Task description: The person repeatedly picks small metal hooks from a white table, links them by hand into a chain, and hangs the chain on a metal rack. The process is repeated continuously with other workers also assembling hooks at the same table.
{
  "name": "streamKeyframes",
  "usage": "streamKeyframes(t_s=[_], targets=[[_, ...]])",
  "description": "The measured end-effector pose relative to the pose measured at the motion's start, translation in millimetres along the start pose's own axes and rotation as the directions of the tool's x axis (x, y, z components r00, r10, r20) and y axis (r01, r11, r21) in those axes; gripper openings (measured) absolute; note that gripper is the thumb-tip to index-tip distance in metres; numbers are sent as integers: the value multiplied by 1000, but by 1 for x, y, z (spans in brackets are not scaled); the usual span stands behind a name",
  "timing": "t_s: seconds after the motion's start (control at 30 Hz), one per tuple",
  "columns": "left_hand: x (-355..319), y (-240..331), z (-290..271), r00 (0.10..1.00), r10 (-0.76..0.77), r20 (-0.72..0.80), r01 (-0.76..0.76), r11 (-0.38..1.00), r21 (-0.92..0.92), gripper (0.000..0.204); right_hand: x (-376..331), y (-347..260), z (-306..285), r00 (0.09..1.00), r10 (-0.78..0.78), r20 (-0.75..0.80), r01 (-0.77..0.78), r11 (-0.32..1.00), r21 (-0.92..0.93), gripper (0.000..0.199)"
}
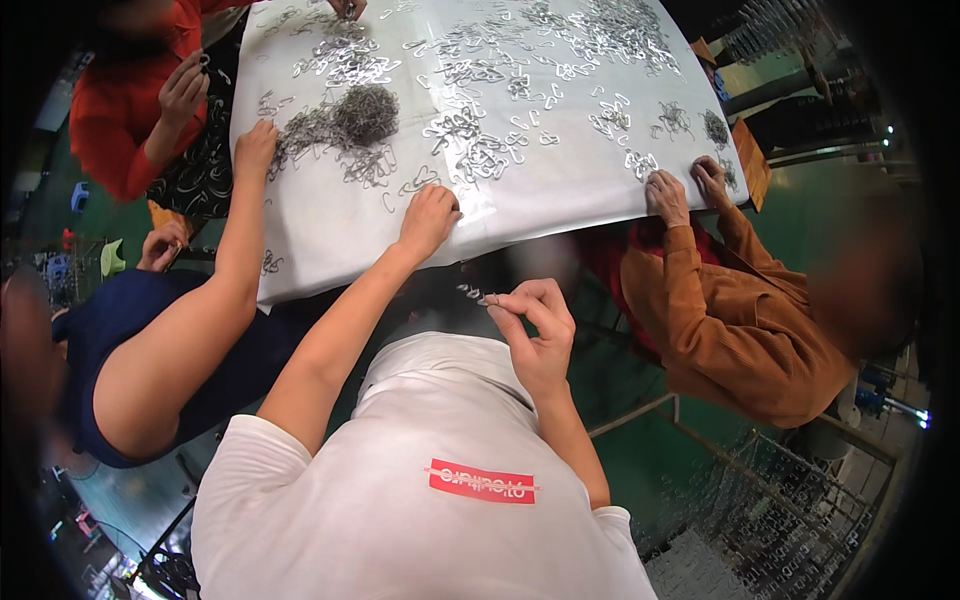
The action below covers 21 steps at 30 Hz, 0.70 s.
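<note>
My right hand point(540, 325) is raised in front of my shirt, off the table's near edge. Thumb and forefinger are pinched on small shiny metal hooks point(472, 293), several of which hang in a short row to the left of the fingertips. My left hand point(428, 222) rests on the white table point(560, 195) near its front edge, with its fingers curled together; whatever lies under them is hidden. Just beyond it are a few loose metal hooks point(420, 180), and farther off a larger pile of bent metal hooks point(480, 150).
A dense clump of hooks point(367, 115) sits at the left. Co-workers are at the table: a red sleeve point(100, 130) and a bare arm point(235, 270) on the left, a brown jacket point(720, 330) on the right. A metal rack point(740, 470) stands at the lower right.
</note>
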<state>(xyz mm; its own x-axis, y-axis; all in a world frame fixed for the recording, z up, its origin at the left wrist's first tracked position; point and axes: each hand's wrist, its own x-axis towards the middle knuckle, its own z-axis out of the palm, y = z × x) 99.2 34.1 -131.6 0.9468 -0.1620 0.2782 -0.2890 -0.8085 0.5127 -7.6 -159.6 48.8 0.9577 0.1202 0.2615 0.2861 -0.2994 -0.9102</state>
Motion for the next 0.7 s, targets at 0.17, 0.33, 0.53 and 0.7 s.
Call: streamKeyframes(t_s=[0.17,0.33,0.53,0.7], targets=[[-4,-1,1,999,-42,-20,43,998,48,16,-4,10,12,1000,-6,3,6,1000,11,13],[-10,14,-13,953,-291,-87,264,935,-237,19,-11,20,21,1000,9,3,-9,1000,2,9],[-46,69,-78,899,-437,42,361,682,-636,15,-21,29,34,999,38,33,-37,999,-32,8],[-73,116,-130,845,-507,170,443,485,-754,10,-28,33,46,996,65,63,-61,996,-63,8]])
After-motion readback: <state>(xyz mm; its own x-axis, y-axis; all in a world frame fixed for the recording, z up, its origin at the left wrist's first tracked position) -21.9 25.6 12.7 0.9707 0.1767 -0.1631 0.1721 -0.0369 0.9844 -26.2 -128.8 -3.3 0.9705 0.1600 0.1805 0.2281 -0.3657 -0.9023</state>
